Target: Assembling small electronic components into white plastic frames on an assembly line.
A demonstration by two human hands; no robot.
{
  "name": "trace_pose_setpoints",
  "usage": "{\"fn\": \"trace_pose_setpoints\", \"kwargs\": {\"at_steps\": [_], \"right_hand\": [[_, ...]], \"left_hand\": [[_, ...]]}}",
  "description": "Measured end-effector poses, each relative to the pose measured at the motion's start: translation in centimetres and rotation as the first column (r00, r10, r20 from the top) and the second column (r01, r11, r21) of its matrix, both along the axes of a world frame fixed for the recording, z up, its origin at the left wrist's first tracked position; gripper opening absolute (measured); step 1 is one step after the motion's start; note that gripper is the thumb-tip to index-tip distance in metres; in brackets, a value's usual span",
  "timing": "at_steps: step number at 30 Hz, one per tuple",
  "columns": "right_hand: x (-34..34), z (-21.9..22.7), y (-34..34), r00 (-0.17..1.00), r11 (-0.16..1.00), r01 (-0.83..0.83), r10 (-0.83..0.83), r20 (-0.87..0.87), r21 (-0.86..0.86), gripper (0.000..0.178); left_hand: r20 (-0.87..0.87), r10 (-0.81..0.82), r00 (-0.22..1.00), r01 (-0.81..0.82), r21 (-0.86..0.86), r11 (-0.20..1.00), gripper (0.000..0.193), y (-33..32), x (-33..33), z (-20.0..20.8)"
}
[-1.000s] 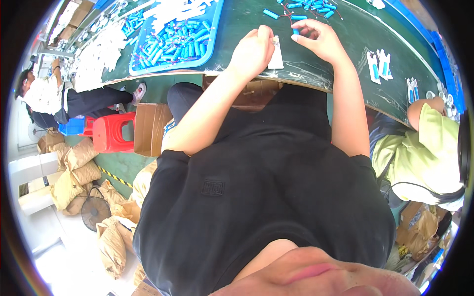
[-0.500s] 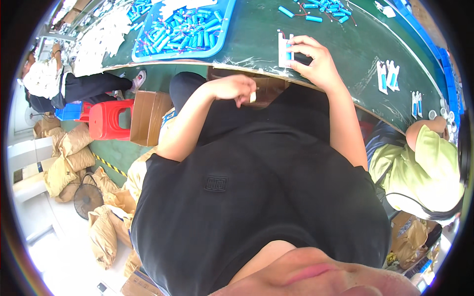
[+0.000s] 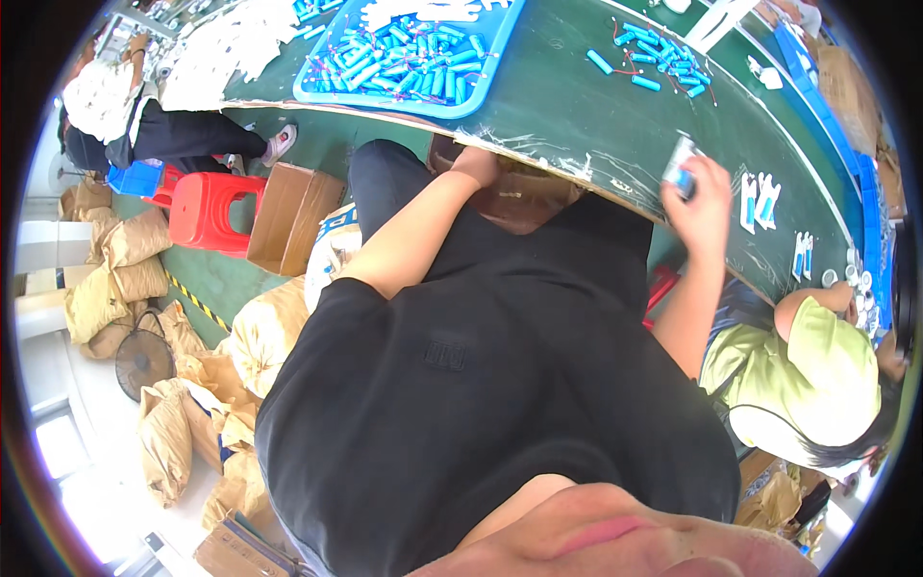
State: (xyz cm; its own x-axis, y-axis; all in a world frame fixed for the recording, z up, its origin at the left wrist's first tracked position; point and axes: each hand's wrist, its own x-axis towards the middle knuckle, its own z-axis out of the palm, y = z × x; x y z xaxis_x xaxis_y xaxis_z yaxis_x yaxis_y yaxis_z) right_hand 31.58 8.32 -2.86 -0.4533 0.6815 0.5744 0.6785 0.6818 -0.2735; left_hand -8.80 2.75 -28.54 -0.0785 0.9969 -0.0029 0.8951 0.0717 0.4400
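Note:
My right hand (image 3: 702, 204) is over the bench's right front edge, fingers closed round a white plastic casing (image 3: 681, 157) with a blue cylindrical battery cell (image 3: 684, 181) in it. Motion blurs both a little. My left hand (image 3: 477, 167) reaches under the front edge of the bench, above an open brown carton (image 3: 519, 207); its fingers are hidden. Just beyond my right hand lie white casings with blue cells (image 3: 759, 204). A smaller pair of such casings (image 3: 802, 256) lies nearer the co-worker.
The green bench (image 3: 567, 106) bears a blue tray (image 3: 385, 104) of blue cells and a loose pile of wired cells (image 3: 663, 60). A co-worker in a yellow-green shirt (image 3: 808, 375) sits at right. A red stool (image 3: 207, 216) and cardboard box (image 3: 296, 221) stand at left.
My right hand has moved right along the bench, carrying the casing. My left hand has gone under the bench edge, and its fingers have passed out of sight. The view has shifted slightly.

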Motion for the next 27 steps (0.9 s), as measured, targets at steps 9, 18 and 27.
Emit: {"fn": "trace_pose_setpoints", "kwargs": {"at_steps": [9,18,27], "right_hand": [[0.3,7.4,-0.2,0.928,0.997,-0.079,0.072,-0.366,-0.004,0.016],[-11.5,1.4,11.7,0.966,0.962,-0.242,0.226,-0.125,-0.129,0.023],[-11.1,0.5,11.1,0.993,0.945,-0.104,0.084,-0.078,-0.311,0.022]], "left_hand": [[0.672,-0.598,0.437,0.607,0.270,0.748,0.011,-7.3,7.1,22.0],[0.423,-0.064,0.904,-0.140,0.435,0.890,0.022,2.0,-5.1,34.9],[-0.459,0.279,0.843,-0.230,0.160,0.960,0.035,7.4,-19.8,30.8]]}}
